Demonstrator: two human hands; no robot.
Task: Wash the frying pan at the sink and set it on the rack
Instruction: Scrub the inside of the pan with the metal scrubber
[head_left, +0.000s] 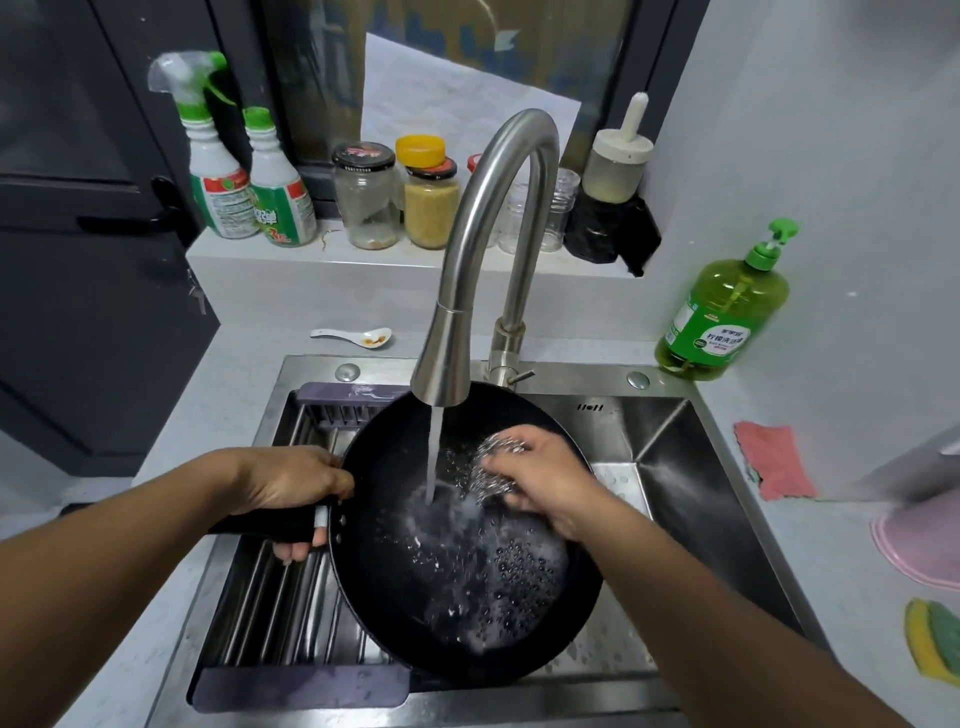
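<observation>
Head view: black round non-stick frying pan (457, 587) held over the stainless steel sink (670, 467), under running water from the curved brushed-steel tap (467, 270). Left hand (291, 488) grip wrapped tight round the pan's black handle (265, 525), fingers curled beneath, thumb on top; the pan bowl sits just right of this grip. Right hand (545, 478) grip curled on a silver steel-wool scourer (498, 457), pressed to the pan's inner far side. Bubbly water pools in the pan. Grey slatted roll-up rack (291, 613) spans the sink's left part, below the handle. Green dish-soap pump bottle (722, 312) stands on the counter (831, 571) to the right, pink cloth (774, 460) nearby.
</observation>
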